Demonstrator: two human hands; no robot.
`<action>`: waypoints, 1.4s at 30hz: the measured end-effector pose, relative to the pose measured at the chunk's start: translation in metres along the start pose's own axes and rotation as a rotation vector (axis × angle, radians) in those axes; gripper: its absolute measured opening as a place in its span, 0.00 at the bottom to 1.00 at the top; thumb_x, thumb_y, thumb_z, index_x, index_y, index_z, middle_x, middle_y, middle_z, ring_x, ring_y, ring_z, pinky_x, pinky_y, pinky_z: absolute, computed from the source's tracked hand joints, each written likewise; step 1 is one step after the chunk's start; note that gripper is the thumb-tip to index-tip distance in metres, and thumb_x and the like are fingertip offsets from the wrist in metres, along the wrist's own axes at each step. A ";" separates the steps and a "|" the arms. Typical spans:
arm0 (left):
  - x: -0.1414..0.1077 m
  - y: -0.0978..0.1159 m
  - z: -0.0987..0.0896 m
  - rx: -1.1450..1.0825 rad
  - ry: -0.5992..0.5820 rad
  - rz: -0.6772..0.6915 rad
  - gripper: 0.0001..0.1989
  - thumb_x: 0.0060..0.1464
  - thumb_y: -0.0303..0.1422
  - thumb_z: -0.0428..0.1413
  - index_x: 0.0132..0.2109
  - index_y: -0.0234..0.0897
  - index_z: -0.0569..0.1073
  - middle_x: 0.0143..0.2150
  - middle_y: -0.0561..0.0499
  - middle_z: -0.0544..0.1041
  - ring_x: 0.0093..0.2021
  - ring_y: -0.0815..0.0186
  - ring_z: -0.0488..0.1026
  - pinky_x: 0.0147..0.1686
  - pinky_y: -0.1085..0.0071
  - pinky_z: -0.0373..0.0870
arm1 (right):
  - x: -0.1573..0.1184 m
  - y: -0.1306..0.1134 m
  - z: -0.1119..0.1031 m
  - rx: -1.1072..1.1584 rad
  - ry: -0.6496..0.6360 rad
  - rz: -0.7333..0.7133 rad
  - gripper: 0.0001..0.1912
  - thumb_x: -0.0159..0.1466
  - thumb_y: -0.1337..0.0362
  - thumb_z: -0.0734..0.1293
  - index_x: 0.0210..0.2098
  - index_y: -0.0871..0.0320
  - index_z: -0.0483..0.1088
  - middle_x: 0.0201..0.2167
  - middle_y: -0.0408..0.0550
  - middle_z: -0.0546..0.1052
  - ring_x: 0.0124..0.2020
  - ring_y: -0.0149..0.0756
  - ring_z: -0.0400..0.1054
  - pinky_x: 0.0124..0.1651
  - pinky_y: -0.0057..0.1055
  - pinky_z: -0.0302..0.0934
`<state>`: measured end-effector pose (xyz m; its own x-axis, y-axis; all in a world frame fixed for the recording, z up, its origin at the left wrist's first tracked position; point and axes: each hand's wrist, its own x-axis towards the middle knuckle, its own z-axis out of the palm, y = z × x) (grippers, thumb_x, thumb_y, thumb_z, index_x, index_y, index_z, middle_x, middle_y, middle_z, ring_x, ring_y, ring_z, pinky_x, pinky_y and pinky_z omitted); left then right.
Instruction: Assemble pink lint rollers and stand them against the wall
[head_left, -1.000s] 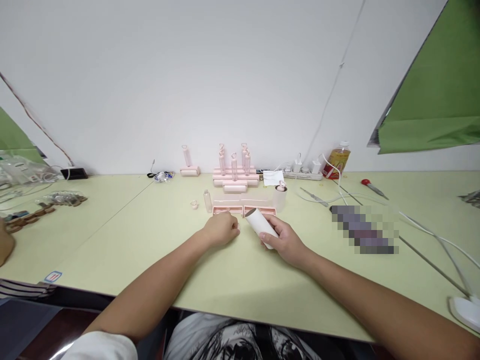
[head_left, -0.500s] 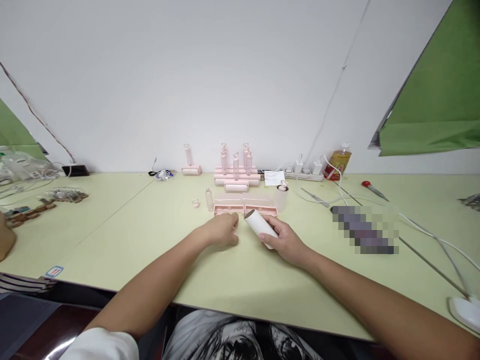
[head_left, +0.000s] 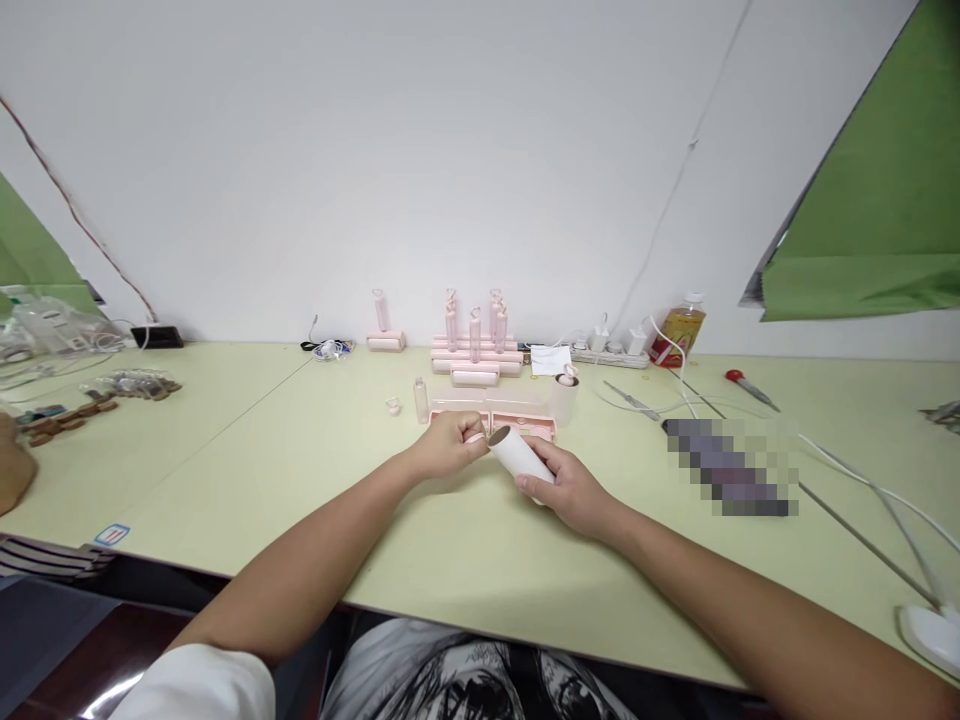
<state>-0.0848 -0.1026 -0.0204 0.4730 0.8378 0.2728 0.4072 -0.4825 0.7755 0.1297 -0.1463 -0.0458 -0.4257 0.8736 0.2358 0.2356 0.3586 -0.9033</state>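
Observation:
My right hand (head_left: 566, 488) is wrapped around a white lint roller refill (head_left: 521, 458), a paper roll tilted so its hollow end points up and left. Close to that open end, my left hand (head_left: 448, 447) is closed on a small pale pink part (head_left: 475, 437), mostly hidden by the fingers. Just beyond both hands lies an open pink case (head_left: 523, 428), its left half partly covered by my left hand. To its right stands another roll (head_left: 565, 403) with a pink piece in its top. A clear pink tube (head_left: 421, 401) and a small pink cap (head_left: 393, 407) are on the left.
Several finished-looking pink rollers (head_left: 475, 372) with upright handles stand by the wall, with one more roller (head_left: 386, 341) to their left. On the right are a power strip (head_left: 611, 357), a drink bottle (head_left: 679, 335), a red-handled screwdriver (head_left: 752, 390), a pixelated dark object (head_left: 727, 468) and loose cables.
My left hand has risen from the table and moved slightly right, bringing the small pink part near the roll's open end. My right hand still holds the roll in nearly the same place.

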 end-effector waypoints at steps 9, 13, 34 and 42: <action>-0.002 -0.001 -0.006 -0.065 0.137 0.152 0.17 0.52 0.42 0.51 0.24 0.38 0.54 0.23 0.56 0.59 0.25 0.71 0.57 0.27 0.73 0.58 | 0.001 0.000 -0.001 -0.029 -0.020 -0.017 0.28 0.59 0.52 0.68 0.55 0.58 0.67 0.45 0.51 0.73 0.42 0.44 0.66 0.43 0.35 0.60; -0.003 0.000 -0.003 0.051 0.127 0.247 0.22 0.52 0.49 0.51 0.24 0.39 0.52 0.24 0.56 0.57 0.25 0.71 0.55 0.27 0.72 0.56 | -0.001 -0.002 0.001 -0.039 -0.071 -0.031 0.25 0.59 0.55 0.69 0.54 0.57 0.68 0.42 0.49 0.74 0.42 0.44 0.66 0.45 0.36 0.60; -0.004 -0.003 0.006 0.265 0.153 0.541 0.28 0.52 0.61 0.46 0.27 0.39 0.56 0.26 0.54 0.60 0.25 0.69 0.57 0.26 0.71 0.57 | -0.005 -0.008 0.004 0.089 -0.156 -0.024 0.26 0.58 0.53 0.69 0.53 0.59 0.67 0.41 0.48 0.72 0.37 0.38 0.63 0.36 0.30 0.58; -0.003 -0.002 0.006 0.175 0.158 0.583 0.26 0.51 0.58 0.50 0.29 0.39 0.57 0.26 0.55 0.61 0.25 0.71 0.56 0.25 0.72 0.56 | -0.006 -0.007 0.005 0.198 -0.156 0.014 0.27 0.57 0.52 0.71 0.52 0.58 0.67 0.32 0.43 0.68 0.26 0.28 0.57 0.27 0.25 0.53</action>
<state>-0.0828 -0.1056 -0.0264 0.5396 0.4460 0.7141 0.2454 -0.8946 0.3734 0.1263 -0.1553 -0.0423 -0.5566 0.8114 0.1786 0.0728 0.2618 -0.9624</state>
